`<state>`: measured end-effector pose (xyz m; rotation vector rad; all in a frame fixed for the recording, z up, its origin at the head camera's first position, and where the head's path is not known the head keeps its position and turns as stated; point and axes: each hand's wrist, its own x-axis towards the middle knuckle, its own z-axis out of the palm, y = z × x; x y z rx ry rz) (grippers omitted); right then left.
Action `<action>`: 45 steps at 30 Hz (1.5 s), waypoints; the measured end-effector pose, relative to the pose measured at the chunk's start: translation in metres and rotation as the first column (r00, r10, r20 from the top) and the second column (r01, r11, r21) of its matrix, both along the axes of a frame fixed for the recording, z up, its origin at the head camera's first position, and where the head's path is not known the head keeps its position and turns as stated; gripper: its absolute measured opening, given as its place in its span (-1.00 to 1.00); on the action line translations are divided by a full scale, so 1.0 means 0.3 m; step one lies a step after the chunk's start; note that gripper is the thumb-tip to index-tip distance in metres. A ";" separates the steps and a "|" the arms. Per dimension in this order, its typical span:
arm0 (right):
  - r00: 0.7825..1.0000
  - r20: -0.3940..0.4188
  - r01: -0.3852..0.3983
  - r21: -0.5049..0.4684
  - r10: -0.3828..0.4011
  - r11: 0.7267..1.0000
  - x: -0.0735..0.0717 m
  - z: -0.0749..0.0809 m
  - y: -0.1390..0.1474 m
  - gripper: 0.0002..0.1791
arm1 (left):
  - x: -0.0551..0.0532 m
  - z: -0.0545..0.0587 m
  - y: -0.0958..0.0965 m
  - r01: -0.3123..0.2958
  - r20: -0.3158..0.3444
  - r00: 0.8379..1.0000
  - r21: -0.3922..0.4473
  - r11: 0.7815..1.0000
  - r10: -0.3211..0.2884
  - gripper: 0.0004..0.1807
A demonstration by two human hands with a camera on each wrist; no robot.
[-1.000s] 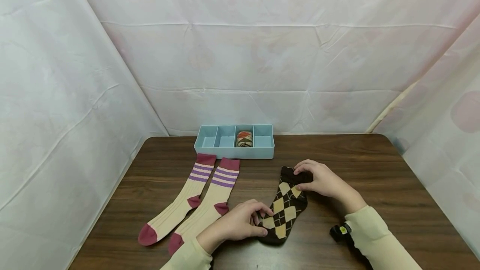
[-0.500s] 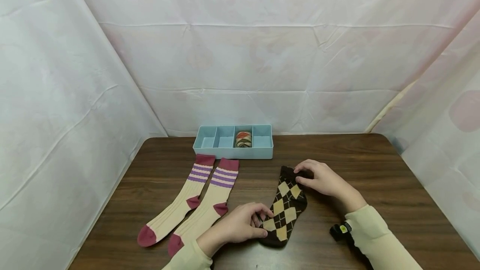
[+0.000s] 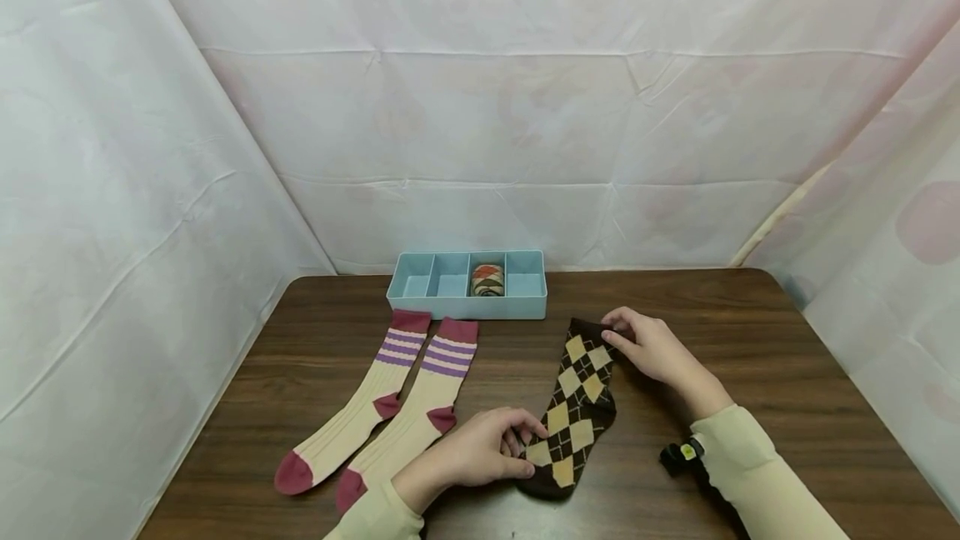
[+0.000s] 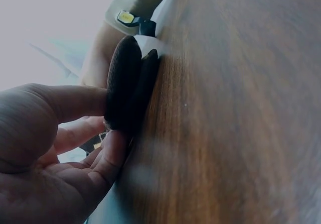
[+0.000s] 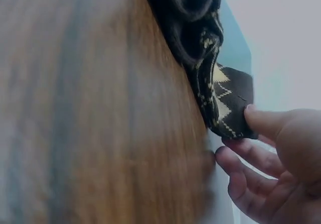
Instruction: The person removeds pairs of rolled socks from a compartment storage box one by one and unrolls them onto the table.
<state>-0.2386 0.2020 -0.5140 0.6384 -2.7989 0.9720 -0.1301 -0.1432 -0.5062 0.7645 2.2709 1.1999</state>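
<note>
A dark brown argyle sock (image 3: 579, 407) with tan and cream diamonds lies on the table, cuff pointing away. At its toe, my left hand (image 3: 483, 444) holds it between thumb and curled fingers. Two dark rounded toe ends (image 4: 125, 78) show one against the other in the left wrist view, so a second sock seems to lie beneath. My right hand (image 3: 656, 348) pinches a corner of the cuff, thumb on top and fingers under it. In the right wrist view the cuff (image 5: 238, 98) is lifted slightly and the dark heel cloth is bunched.
Left of my hands lie two cream socks (image 3: 405, 440) with maroon toes and purple stripes. Behind them stands a light blue divided box (image 3: 468, 307); a rolled argyle sock bundle (image 3: 488, 280) sits in its third compartment. Pale cloth (image 3: 480, 107) hangs around the wooden table.
My right hand has moved away from me with the cuff, drawing the sock out longer and straighter, so more diamonds show. My left hand stays at the toe.
</note>
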 end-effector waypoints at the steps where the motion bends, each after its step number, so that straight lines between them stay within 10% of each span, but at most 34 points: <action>1: 1.000 -0.013 -0.002 -0.010 0.002 1.000 -0.003 -0.004 0.003 -0.77 | 0.000 -0.001 0.000 0.001 0.003 1.000 0.004 1.000 -0.001 -0.57; 45: 0.988 0.077 -0.137 0.052 0.133 0.989 0.033 -0.012 -0.030 -0.56 | 0.060 0.036 -0.006 0.061 -0.140 0.987 -0.119 0.991 -0.078 -0.48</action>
